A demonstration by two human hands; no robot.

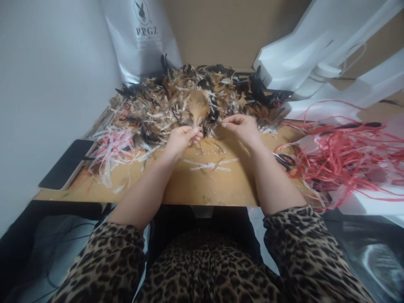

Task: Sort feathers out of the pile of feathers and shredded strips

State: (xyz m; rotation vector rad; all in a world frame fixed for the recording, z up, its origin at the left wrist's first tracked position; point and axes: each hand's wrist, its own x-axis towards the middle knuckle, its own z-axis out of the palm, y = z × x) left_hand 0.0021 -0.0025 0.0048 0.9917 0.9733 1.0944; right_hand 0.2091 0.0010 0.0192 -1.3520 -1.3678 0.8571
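Note:
My left hand (186,138) pinches the base of a small fan of tan feathers (198,105), its broad end pointing away from me. To the right of it, my right hand (241,128) has thumb and forefinger pressed together at the front edge of the feather pile. Whatever lies between those fingertips, if anything, is too small to make out. The heap of loose brown, tan and black feathers (151,105) spreads behind both hands. On the table between my forearms lie some white strips (211,166), crossed over one another.
Left are a phone (67,164) and a bundle of white and pink strips (112,147). Right are scissors (285,160) and a tangle of red strips (344,155). A silver printed bag (143,50) and white plastic sheeting (303,50) stand behind the wooden table (208,189).

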